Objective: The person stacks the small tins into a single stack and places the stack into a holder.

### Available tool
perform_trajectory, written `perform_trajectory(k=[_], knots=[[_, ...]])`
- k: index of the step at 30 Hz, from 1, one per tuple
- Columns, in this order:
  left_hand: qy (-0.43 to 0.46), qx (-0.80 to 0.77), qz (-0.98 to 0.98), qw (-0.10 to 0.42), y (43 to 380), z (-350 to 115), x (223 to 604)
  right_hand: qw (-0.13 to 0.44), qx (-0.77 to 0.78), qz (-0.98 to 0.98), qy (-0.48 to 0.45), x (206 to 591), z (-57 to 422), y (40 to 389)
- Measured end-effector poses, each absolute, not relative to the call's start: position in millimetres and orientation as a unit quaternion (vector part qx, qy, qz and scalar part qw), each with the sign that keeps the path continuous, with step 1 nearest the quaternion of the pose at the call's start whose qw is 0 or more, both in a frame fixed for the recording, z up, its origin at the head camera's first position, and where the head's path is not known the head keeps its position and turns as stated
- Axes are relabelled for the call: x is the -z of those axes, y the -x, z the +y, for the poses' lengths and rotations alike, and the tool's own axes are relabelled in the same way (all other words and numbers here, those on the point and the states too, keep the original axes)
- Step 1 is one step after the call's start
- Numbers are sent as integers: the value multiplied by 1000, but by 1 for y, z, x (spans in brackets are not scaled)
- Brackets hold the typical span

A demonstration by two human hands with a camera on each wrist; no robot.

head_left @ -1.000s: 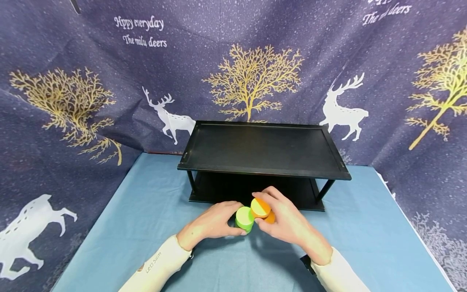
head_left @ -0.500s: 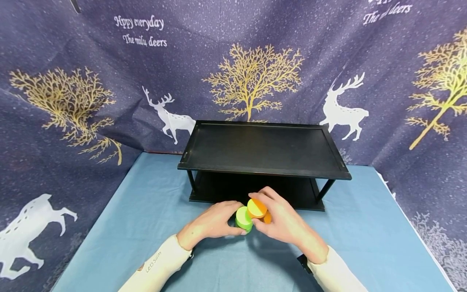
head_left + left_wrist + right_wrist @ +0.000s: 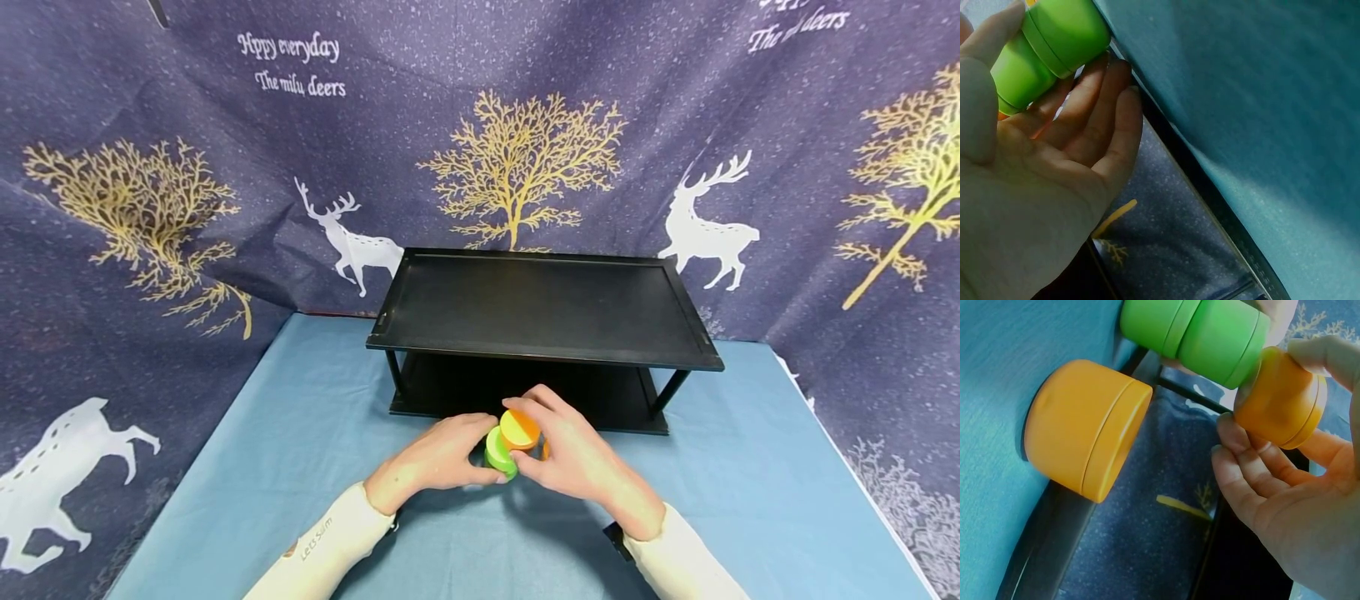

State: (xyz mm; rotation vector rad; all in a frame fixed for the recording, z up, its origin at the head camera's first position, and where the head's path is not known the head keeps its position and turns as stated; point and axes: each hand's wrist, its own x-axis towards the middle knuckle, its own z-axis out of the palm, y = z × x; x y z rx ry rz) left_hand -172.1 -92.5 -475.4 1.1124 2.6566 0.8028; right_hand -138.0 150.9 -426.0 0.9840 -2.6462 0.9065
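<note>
Two green jars stand stacked on the blue cloth, the lower jar [image 3: 1150, 325] under the upper jar [image 3: 1222, 340]. My left hand [image 3: 442, 454] holds this stack from the left, thumb in front and fingers behind. My right hand [image 3: 566, 450] pinches an orange jar [image 3: 519, 428] between thumb and fingers. That jar hangs at the top right of the green stack and covers part of the upper lid in the head view; whether they touch, I cannot tell. A second orange jar [image 3: 1085, 425] stands on the cloth, mostly hidden behind my right hand in the head view.
Just behind the hands stands a black two-tier shelf, its top board [image 3: 540, 304] raised on posts above a lower board [image 3: 450, 387]. Blue cloth [image 3: 300, 408] covers the table. A dark curtain with deer and trees [image 3: 525, 167] hangs at the back and sides.
My right hand has moved left with the orange jar, from beside the green stack to partly over its lid. The left hand and the stack stay in place.
</note>
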Motion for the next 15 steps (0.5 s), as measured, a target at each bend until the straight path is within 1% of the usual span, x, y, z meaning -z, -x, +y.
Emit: perform_trajectory(k=[15], knots=[[-371,-269,886,76,172,-93,475,69,-303,-893,-326,427,144,139]])
